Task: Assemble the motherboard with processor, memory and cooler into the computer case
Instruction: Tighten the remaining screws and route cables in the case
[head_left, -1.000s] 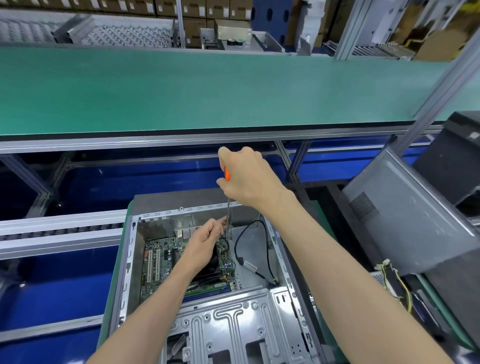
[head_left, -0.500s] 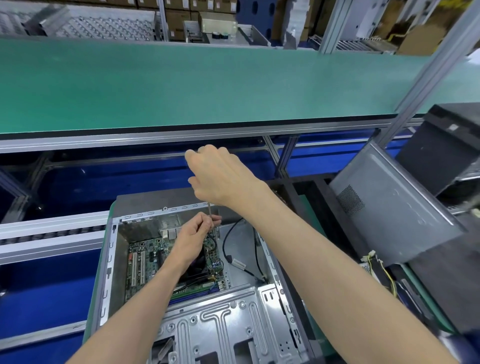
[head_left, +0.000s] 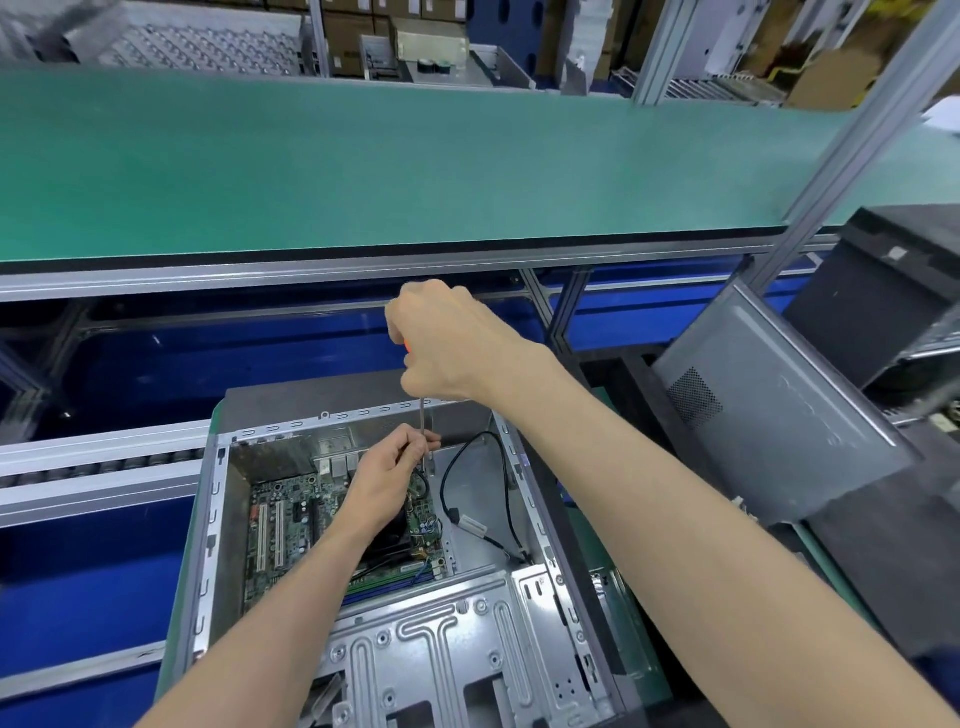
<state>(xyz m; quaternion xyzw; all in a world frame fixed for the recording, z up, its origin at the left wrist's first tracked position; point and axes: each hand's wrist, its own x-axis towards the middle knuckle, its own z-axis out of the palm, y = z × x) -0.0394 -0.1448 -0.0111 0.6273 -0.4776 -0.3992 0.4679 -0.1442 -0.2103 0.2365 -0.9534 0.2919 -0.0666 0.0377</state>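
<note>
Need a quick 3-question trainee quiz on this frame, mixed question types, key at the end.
1. True or false: the right hand grips the screwdriver by its handle, above the computer case.
2. What is the left hand doing? A) pinching the screwdriver shaft near its tip B) lifting the motherboard C) resting on the green shelf
3. Fill in: the black cable lies on the case floor to the ___ of the motherboard.

Key: 1 true; 2 A; 3 right
</note>
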